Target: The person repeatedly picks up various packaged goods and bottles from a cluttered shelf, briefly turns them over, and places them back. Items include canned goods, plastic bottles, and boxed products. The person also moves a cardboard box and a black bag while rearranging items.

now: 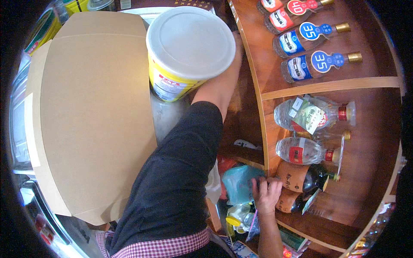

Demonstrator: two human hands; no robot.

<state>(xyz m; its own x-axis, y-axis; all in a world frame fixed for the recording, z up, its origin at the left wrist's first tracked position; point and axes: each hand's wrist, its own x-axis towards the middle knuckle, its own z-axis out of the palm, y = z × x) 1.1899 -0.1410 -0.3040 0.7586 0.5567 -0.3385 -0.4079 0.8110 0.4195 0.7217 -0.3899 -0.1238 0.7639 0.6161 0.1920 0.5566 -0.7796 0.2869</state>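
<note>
My left arm, in a black sleeve, reaches up past a yellow plastic bucket [171, 85] with a whitish lid. Its forearm [217, 85] passes behind the bucket, and my left hand is mostly hidden there, so its hold does not show. At the lower right, my right hand [267, 193] has its fingers bent over the front edge of a wooden shelf [264, 142]. Close beside those fingers are a teal plastic bag [240, 182] and a dark bottle with an orange-brown label [292, 177].
A large cardboard box [96, 113] fills the left side. Liquor bottles with blue labels [298, 67] and clear glass bottles [295, 151] stand along the shelf. A wooden divider [332, 87] separates them. Below the teal bag is a jar with a yellow lid [233, 221].
</note>
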